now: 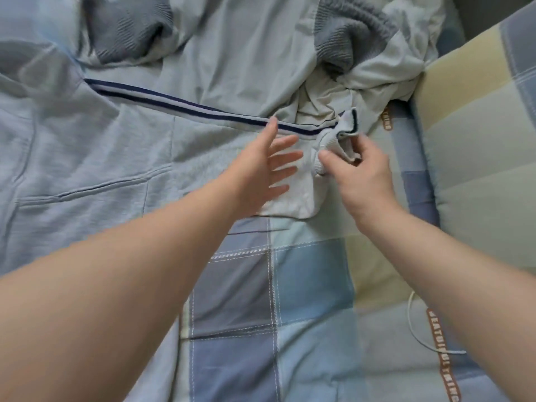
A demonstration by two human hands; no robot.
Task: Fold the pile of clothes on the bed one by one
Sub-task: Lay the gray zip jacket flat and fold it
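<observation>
Plaid sheet fills the btm centre, 5 to 7 o'clock: checks in navy, mid blue, pale blue and cream w/ white stitch lines. Pillow at 3 o'clock in matching checks, cream and pale green mostly, lying on the sheet's rt side. Thin white cable curves on the sheet at 4 o'clock, crossing an orange-brown lettered strip. More of the same lettering at approx 2 o'clock, beside the pillow.

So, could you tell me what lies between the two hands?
In the head view, only pale fabric of the grey garment lies between left hand and right hand, which pinches its cuff.
</observation>
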